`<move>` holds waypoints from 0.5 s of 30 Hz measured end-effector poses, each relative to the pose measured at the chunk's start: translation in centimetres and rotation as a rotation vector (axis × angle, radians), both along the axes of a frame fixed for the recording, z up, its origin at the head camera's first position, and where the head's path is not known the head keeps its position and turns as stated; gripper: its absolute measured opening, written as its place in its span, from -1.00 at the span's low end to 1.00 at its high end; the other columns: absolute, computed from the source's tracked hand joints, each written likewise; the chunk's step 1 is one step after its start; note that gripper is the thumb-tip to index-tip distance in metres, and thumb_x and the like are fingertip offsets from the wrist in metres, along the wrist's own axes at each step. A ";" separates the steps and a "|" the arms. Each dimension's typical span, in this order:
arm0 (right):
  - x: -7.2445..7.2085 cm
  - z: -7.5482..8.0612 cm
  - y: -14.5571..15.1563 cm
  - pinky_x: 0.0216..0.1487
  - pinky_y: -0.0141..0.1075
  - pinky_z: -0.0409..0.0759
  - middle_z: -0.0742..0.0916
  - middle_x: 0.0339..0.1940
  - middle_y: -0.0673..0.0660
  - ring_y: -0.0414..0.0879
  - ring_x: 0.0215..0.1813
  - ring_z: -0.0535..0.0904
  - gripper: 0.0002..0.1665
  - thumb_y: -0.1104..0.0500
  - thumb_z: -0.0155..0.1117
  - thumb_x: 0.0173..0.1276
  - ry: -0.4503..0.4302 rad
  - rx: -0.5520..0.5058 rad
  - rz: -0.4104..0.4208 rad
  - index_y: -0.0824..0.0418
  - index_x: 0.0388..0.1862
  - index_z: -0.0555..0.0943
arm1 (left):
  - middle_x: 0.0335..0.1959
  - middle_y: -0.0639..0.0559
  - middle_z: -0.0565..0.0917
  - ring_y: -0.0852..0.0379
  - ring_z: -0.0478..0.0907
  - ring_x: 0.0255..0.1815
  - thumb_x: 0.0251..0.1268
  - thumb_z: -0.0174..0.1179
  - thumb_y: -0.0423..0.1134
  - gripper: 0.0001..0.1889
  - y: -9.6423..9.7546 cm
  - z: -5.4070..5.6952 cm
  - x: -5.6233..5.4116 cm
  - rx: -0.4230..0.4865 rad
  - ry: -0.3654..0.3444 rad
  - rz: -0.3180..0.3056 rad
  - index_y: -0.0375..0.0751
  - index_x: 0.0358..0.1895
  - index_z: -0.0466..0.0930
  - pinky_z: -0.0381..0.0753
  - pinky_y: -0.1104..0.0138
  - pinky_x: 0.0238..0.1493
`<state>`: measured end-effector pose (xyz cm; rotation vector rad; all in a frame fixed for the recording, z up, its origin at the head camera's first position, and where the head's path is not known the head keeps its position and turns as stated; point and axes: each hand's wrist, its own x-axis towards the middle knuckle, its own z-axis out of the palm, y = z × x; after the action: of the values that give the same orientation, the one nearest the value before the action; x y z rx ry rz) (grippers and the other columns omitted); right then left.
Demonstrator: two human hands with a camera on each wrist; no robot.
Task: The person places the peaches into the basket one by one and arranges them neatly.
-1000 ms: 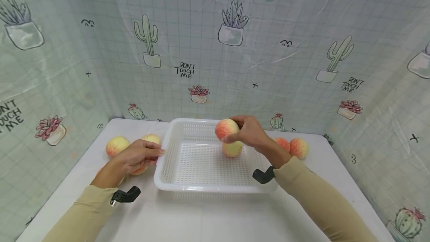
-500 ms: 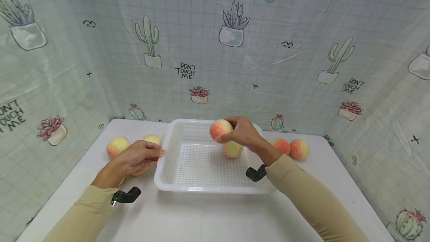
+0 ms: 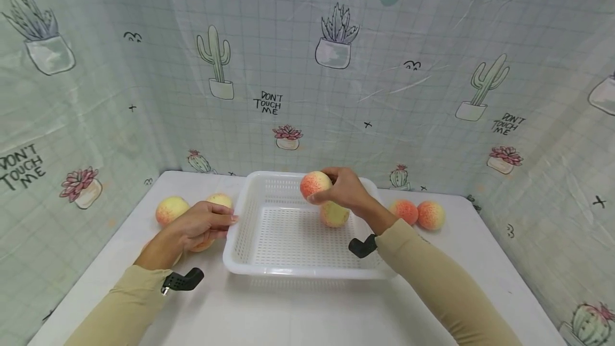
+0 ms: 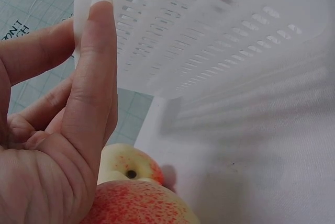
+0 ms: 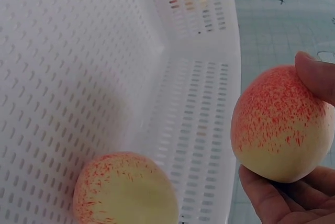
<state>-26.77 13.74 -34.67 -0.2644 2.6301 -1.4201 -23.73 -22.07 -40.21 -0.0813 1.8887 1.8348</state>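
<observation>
My right hand (image 3: 349,191) grips a red-and-yellow peach (image 3: 315,187) between thumb and fingers, held up over the back part of a white slotted plastic basket (image 3: 309,271). A second peach (image 3: 334,214) lies inside the basket, just below the held one in the head view. On the basket's left side, my left hand (image 3: 204,222) pinches the rim between thumb and fingers. In the left wrist view its thumb lies along the outer wall (image 4: 157,41). The right wrist view shows the gripped peach (image 5: 282,124) with its reddish side up.
Several peaches lie on the white table (image 3: 269,314) left of the basket, among them a yellow-red peach (image 3: 172,211) and another behind my left hand (image 3: 219,199). To the right sit a redder peach (image 3: 404,211) and a paler peach (image 3: 431,215). A cactus-print curtain (image 3: 288,68) encloses the table.
My right hand has moved slightly left with the peach, then stayed nearly still. My left hand keeps its hold on the basket rim. The whole head view has shifted a little.
</observation>
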 end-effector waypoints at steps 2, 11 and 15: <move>-0.1 -0.2 0.0 0.04 -0.18 0.76 0.77 0.15 0.18 0.02 0.03 0.69 -0.22 0.13 0.70 0.05 0.005 0.001 0.001 0.19 0.29 0.64 | -0.12 -0.04 0.81 0.06 0.83 -0.19 0.36 0.42 -0.25 -0.50 0.0 0.0 0.0 -0.001 0.000 0.000 -0.43 0.27 0.57 0.83 0.34 -0.15; -0.7 -1.0 -0.5 0.12 -0.12 0.74 0.73 0.20 0.18 0.06 0.15 0.66 -0.19 0.13 0.69 0.05 0.023 0.030 0.005 0.18 0.33 0.62 | -0.08 -0.02 0.82 0.04 0.84 -0.16 0.29 0.47 -0.19 -0.44 0.0 0.1 0.1 -0.014 -0.007 0.007 -0.38 0.29 0.58 0.81 0.38 -0.16; -0.8 -1.2 -0.7 0.12 -0.12 0.73 0.74 0.19 0.17 0.06 0.13 0.66 -0.21 0.13 0.71 0.04 0.021 0.046 -0.001 0.17 0.29 0.64 | -0.11 -0.04 0.82 0.06 0.84 -0.19 0.34 0.44 -0.23 -0.49 -0.1 0.1 0.0 0.003 -0.018 0.003 -0.38 0.27 0.58 0.81 0.38 -0.19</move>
<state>-27.57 13.07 -35.87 -0.2737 2.6764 -1.3623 -23.68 -22.14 -40.14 -0.0998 1.8745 1.8331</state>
